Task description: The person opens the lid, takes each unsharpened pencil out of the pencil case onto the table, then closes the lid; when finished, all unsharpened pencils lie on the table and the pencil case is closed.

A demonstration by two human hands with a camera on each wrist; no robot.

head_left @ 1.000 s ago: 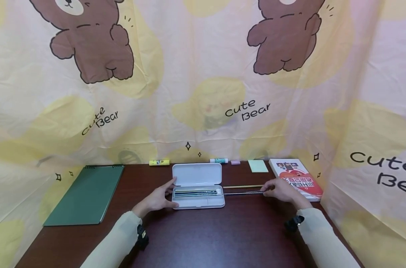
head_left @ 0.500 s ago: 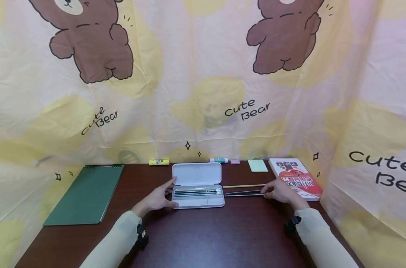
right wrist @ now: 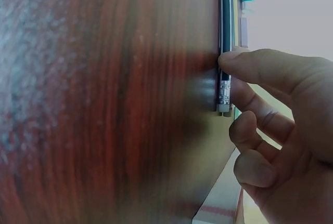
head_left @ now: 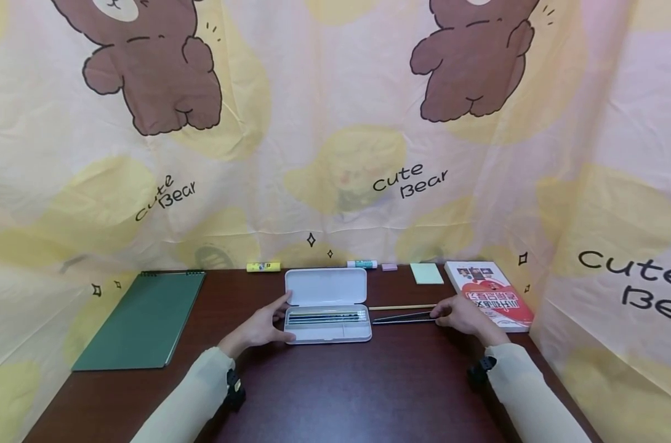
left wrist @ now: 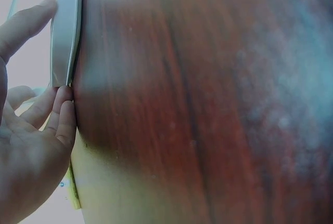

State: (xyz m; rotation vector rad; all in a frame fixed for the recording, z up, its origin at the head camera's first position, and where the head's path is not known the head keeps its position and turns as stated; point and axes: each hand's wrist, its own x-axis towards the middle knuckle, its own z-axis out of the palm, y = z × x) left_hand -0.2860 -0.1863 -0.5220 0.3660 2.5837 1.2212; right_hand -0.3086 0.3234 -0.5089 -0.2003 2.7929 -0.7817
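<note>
An open white pencil case (head_left: 356,334) lies mid-table with its lid raised at the back and several dark pencils (head_left: 324,318) in its rear compartment. My left hand (head_left: 260,326) holds the case's left end, thumb at the front corner and fingers at the back; in the left wrist view, fingertips touch the case's end. My right hand (head_left: 460,312) pinches a dark pencil (right wrist: 226,21) between thumb and fingers near its silver ferrule and pale eraser. A second eraser end shows right beside it. A yellow pencil (head_left: 399,307) lies just behind, right of the case.
A green spiral notebook (head_left: 141,323) lies at the left. Along the back are a yellow glue stick (head_left: 263,267), a white-and-teal tube (head_left: 361,264), a pink eraser (head_left: 389,267) and pale sticky notes (head_left: 426,274). A red-and-white book (head_left: 498,301) lies beyond the right hand.
The dark pencils at my right hand, nearly one line a second ago, now show as two lines in a narrow wedge. My left hand and the case have stayed put.
</note>
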